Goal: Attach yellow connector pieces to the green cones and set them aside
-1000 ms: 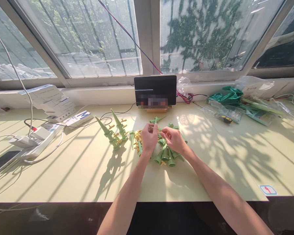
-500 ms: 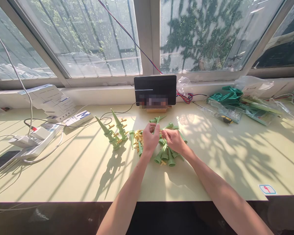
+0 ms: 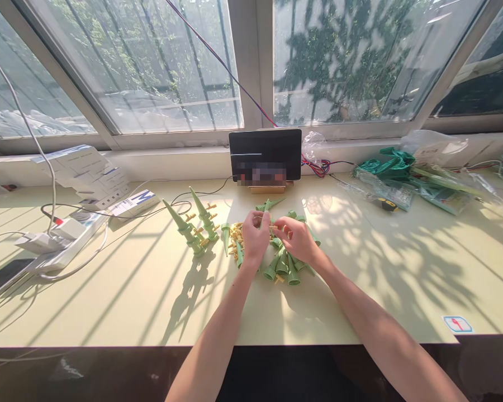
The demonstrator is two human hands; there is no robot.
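Note:
My left hand [image 3: 256,237] is closed round a green plastic watering spike [image 3: 267,205], its pointed tip upward. Right beside it, the fingers of my right hand [image 3: 298,241] pinch a small yellow valve [image 3: 274,226] against the spike's side; the fingers partly hide the contact. Loose green spikes [image 3: 281,261] with hollow round ends lie below and behind my right hand. To the left of my left hand is a heap of yellow valves [image 3: 236,233]. Farther left, two upright stacks of green spikes [image 3: 189,233] have yellow valves sticking out sideways.
A dark-screened tablet [image 3: 265,153] stands at the back by the window. On the left are a power strip [image 3: 73,243] with cables, a white box [image 3: 134,202] and a phone [image 3: 4,276]. Plastic bags [image 3: 436,187] and a yellow-black tool [image 3: 388,205] lie at the right.
Both hands stay close together at the spike. The spike and my left hand have shifted slightly left, and my right hand's fingers have loosened and spread a little.

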